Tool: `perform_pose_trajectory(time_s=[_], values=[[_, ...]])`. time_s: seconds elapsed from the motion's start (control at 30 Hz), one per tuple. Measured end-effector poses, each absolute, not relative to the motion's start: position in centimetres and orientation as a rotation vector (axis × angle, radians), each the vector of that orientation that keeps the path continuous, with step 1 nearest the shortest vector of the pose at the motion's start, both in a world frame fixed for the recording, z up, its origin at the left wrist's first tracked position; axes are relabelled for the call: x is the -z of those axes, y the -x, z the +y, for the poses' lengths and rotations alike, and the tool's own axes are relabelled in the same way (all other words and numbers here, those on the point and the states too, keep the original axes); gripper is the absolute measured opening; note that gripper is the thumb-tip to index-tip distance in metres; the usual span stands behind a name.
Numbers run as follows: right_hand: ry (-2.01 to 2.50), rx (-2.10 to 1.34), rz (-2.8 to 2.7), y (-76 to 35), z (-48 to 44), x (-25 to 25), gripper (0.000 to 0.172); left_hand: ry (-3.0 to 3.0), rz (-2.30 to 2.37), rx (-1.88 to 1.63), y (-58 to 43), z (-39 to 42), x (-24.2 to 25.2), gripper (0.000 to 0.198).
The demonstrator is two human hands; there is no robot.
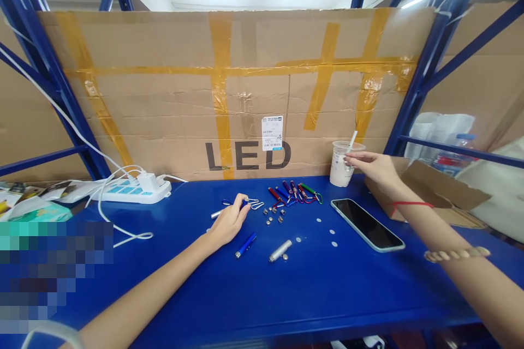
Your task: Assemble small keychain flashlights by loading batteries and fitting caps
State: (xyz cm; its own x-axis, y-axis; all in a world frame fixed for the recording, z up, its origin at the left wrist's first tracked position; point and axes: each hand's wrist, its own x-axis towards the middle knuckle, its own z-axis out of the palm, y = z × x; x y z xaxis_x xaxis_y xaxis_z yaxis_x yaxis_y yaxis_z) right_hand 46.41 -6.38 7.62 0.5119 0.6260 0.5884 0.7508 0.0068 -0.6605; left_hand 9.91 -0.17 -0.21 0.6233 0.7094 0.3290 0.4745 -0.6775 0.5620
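Observation:
My left hand (230, 221) is closed around a small blue flashlight (244, 203) near the middle of the table, beside a silver carabiner clip (256, 205). My right hand (374, 166) reaches to the plastic cup (339, 166) at the back right; its fingers are pinched by the straw (352, 140), and what they hold is too small to make out. In front of my left hand lie a blue flashlight (246, 245) and a silver flashlight (280, 251). Several red, blue and green flashlights with clips (291, 192) lie together behind several small button cells (280, 219).
A phone (367, 224) lies at the right, beside an open cardboard box (442, 191). Several small pale discs (332, 232) are scattered left of the phone. A white power strip (133, 191) with cables sits at the back left. Taped cardboard (184, 109) stands behind the blue table (327, 294).

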Motion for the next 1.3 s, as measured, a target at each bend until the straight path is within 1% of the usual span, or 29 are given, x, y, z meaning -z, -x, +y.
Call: perform_pose_trajectory(time_s=[0.07, 0.13, 0.2, 0.27, 0.33, 0.47, 0.53, 0.63, 0.77, 0.9, 1.07, 1.3], values=[[1.617, -0.031, -1.268, -43.8, -5.4, -7.1, 0.031, -2.437, 0.962, -0.726, -9.9, -0.1, 0.3, 0.023], [1.409, -0.458, -1.299, -40.5, -4.5, -6.6, 0.037, -2.458, 0.983, -0.7, -9.9, 0.0, 0.3, 0.026], [1.289, -0.737, -1.341, -37.3, -3.9, -5.8, 0.041, -2.515, 0.94, -0.701, -9.9, 0.0, 0.1, 0.027], [1.223, -0.933, -1.35, -34.7, -3.7, -4.9, 0.043, -2.596, 0.861, -0.705, -9.9, 0.0, 0.0, 0.027], [1.22, -1.098, -1.335, -33.2, -3.9, -3.9, 0.041, -2.656, 0.817, -0.673, -9.8, 0.0, 0.0, 0.028], [1.217, -1.291, -1.331, -32.7, -5.0, -2.3, 0.041, -2.693, 0.747, -0.563, -9.7, 0.0, 0.0, 0.025], [1.205, -1.305, -1.347, -32.8, -5.5, -2.0, 0.044, -2.721, 0.692, -0.515, -9.7, 0.0, 0.1, 0.026], [1.186, -1.232, -1.403, -32.6, -6.0, -2.1, 0.046, -2.741, 0.648, -0.482, -9.9, 0.1, 0.2, 0.028], [1.218, -1.023, -1.478, -32.1, -6.0, -2.4, 0.044, -2.736, 0.656, -0.475, -10.0, 0.5, 0.3, 0.032], [1.227, -0.901, -1.384, -32.2, -5.7, -2.2, 0.04, -2.735, 0.666, -0.467, -10.0, 0.7, 0.4, 0.032], [1.253, -0.867, -1.312, -31.7, -6.0, -1.9, 0.035, -2.729, 0.712, -0.488, -9.6, 0.5, -0.1, 0.033], [1.259, -0.87, -1.331, -31.1, -6.2, -1.7, 0.036, -2.75, 0.908, -0.643, -8.7, 0.6, -1.0, 0.031]])
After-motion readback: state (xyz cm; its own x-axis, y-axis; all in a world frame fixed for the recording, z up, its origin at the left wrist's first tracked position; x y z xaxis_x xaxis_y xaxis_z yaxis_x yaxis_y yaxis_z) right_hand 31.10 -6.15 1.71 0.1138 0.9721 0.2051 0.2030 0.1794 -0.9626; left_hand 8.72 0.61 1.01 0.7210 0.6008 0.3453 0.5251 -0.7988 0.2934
